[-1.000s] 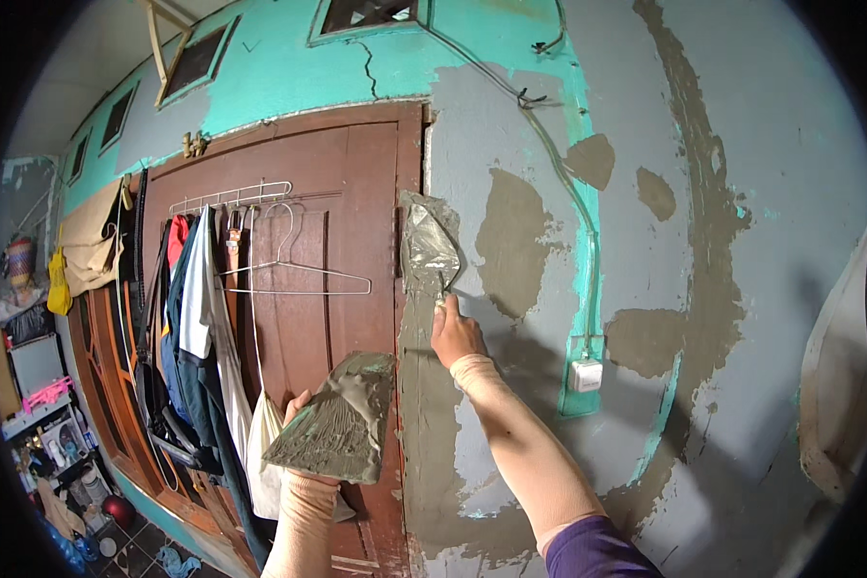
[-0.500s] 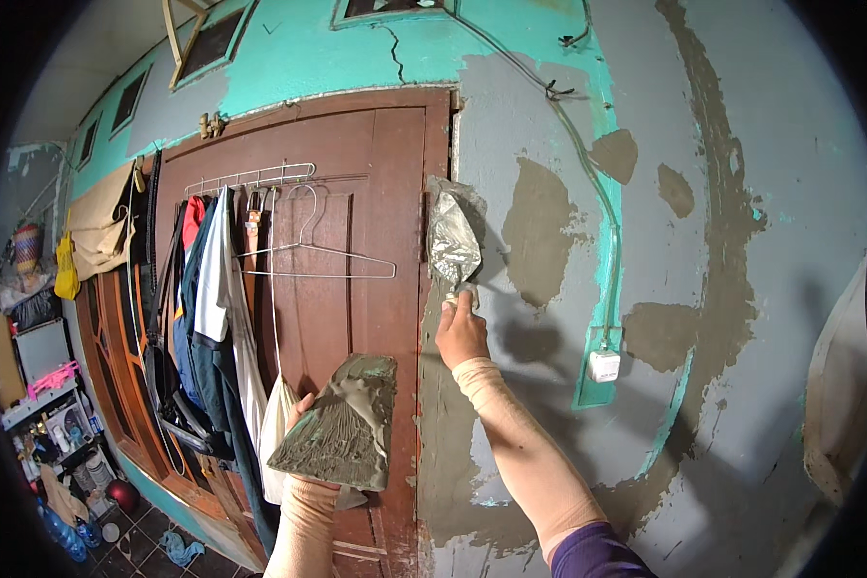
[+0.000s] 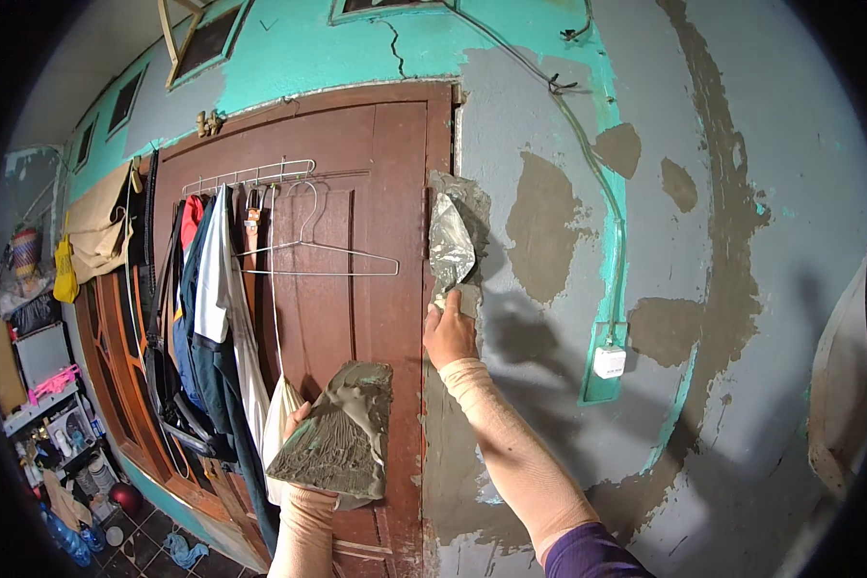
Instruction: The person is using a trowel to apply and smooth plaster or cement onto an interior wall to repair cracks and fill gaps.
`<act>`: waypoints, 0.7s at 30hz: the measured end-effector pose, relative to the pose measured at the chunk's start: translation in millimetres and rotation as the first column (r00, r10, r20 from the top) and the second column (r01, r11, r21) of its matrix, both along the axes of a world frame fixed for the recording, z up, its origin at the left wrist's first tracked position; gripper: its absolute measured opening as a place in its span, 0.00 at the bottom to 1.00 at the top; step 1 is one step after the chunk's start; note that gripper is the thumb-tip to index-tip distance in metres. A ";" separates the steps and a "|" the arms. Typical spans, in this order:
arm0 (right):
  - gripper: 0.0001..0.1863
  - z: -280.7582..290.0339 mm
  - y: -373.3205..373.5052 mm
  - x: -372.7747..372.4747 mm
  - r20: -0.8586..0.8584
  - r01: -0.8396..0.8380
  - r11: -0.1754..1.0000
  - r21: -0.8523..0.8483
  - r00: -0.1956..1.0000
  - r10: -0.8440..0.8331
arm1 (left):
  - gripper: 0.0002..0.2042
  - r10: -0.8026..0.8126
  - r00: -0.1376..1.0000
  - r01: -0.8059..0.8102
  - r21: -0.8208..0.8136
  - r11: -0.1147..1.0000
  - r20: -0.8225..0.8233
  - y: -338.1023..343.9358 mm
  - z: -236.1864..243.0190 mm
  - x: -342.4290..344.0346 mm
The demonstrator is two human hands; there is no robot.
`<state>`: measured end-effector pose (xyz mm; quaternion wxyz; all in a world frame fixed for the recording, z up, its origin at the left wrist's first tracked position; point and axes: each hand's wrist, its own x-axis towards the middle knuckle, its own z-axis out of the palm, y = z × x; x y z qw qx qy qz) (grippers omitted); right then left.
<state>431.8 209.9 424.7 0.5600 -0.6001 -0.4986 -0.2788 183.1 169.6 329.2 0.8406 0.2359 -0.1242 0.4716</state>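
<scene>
My right hand (image 3: 452, 332) is closed round the handle of a metal trowel (image 3: 452, 241), its shiny blade pointing up against the wall beside the door frame. Wet grey-brown mortar (image 3: 472, 204) lies around the blade on that strip of wall. My left hand (image 3: 299, 421) supports a flat plasterer's hawk (image 3: 332, 433), held tilted in front of the door. Ridged mortar coats its face; most of the left fingers are hidden behind it, with some showing at its left edge.
The brown wooden door (image 3: 385, 222) carries a wire rack with a hanger (image 3: 318, 252) and clothes (image 3: 212, 289). A white electrical box (image 3: 609, 362) with a cable sits on the patched grey wall (image 3: 588, 462). Shelves with bottles (image 3: 63, 438) stand at far left.
My right hand and the trowel have shifted slightly left and down along the wall by the door frame. The hawk has stayed almost in place.
</scene>
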 end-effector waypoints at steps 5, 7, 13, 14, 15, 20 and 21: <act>0.21 2.7 8.0 -9.3 0.046 -0.067 0.997 0.030 0.997 0.066 | 0.17 0.019 0.999 -0.021 -0.039 0.999 -0.038 5.1 -5.2 -3.8; 0.19 4.7 11.9 -12.5 0.070 -0.094 0.992 0.081 0.994 0.089 | 0.16 0.037 0.996 -0.043 -0.074 0.996 -0.084 8.5 -6.9 -5.8; 0.14 3.1 -2.5 7.0 -0.105 -0.119 0.992 -0.035 0.988 0.115 | 0.17 0.132 0.991 -0.132 0.011 0.991 0.010 28.0 -29.1 -13.0; 0.15 1.5 -7.3 14.1 -0.028 -0.070 0.997 0.037 0.997 0.071 | 0.19 0.004 0.999 -0.005 0.031 1.000 0.043 35.6 -30.6 -16.8; 0.16 1.4 -12.6 23.9 -0.043 -0.091 0.996 0.014 0.995 0.092 | 0.22 -0.123 0.990 0.120 0.041 0.992 0.071 40.6 -33.7 -18.5; 0.20 -4.4 -17.5 61.8 0.016 -0.074 0.997 0.028 0.997 0.074 | 0.26 -0.094 0.994 0.094 -0.008 0.996 0.049 50.9 -43.3 -18.5; 0.18 -5.7 -15.5 68.4 0.003 -0.115 0.993 0.039 0.993 0.115 | 0.27 -0.092 0.995 0.093 -0.016 0.996 0.042 50.9 -42.7 -18.4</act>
